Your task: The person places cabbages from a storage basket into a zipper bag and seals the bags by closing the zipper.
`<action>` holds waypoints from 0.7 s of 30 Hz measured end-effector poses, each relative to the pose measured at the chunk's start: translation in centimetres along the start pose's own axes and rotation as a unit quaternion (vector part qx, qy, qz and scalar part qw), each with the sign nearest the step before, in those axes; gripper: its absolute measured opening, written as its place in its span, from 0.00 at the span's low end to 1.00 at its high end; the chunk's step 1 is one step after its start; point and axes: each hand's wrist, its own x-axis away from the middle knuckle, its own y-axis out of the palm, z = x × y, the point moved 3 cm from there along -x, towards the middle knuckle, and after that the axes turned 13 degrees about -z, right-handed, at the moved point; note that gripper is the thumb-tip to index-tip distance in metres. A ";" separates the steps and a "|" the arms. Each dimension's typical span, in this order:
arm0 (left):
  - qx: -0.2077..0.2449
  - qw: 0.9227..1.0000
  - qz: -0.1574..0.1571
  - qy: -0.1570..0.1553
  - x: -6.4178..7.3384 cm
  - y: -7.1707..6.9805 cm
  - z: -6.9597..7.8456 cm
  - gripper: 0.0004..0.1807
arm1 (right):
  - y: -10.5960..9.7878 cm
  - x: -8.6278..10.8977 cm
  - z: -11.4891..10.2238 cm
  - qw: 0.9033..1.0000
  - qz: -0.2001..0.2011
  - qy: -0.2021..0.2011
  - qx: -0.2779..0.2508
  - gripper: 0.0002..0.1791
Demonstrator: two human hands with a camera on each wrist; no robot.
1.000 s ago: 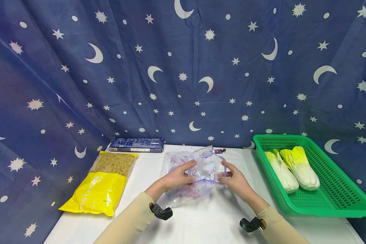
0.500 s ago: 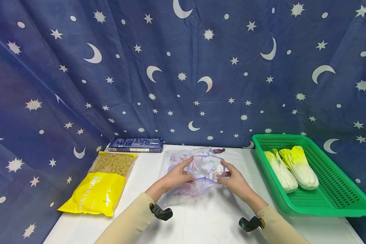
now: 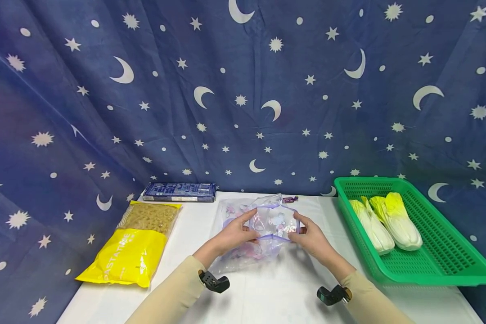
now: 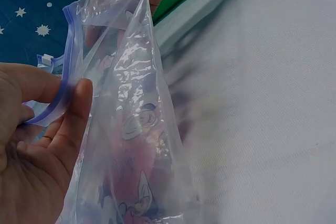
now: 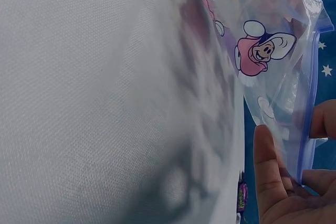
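Observation:
A clear zip bag (image 3: 249,255) with purple zip strips and pink cartoon prints has its mouth spread wide between both hands. My left hand (image 3: 234,236) grips the left side of the mouth; in the left wrist view its fingers (image 4: 79,100) curl round the purple strip (image 4: 65,85). At the opposite side, my right hand (image 3: 313,240) pinches the rim, with fingers on both faces of the strip (image 5: 310,114) in the right wrist view. Close to that strip in the left wrist view is a white slider (image 4: 47,60). Through the mouth, the printed inner wall shows.
A small purple-wrapped candy (image 3: 290,200) lies behind the bag. On the left are a yellow pasta bag (image 3: 135,256) and a flat blue box (image 3: 181,192). A green basket (image 3: 437,280) on the right holds two cabbages (image 3: 402,229). A starry curtain (image 3: 243,67) hangs behind.
My left hand has shifted slightly up and left at the rim, and the bag's mouth is spread a little wider. My right hand stays almost still on its side.

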 end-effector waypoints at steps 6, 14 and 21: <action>-0.002 1.000 0.000 -0.003 -0.2 0.0 0.1 0.47 | -0.1 0.1 -0.3 1.000 -0.003 0.007 -0.012 0.43; -0.010 1.000 -0.013 0.007 -0.1 0.4 0.6 0.47 | -0.2 0.3 -0.6 1.000 -0.006 0.009 -0.029 0.44; -0.018 0.999 -0.024 0.016 -0.2 0.5 0.3 0.47 | -0.2 1.0 -0.9 1.000 -0.006 0.025 -0.008 0.39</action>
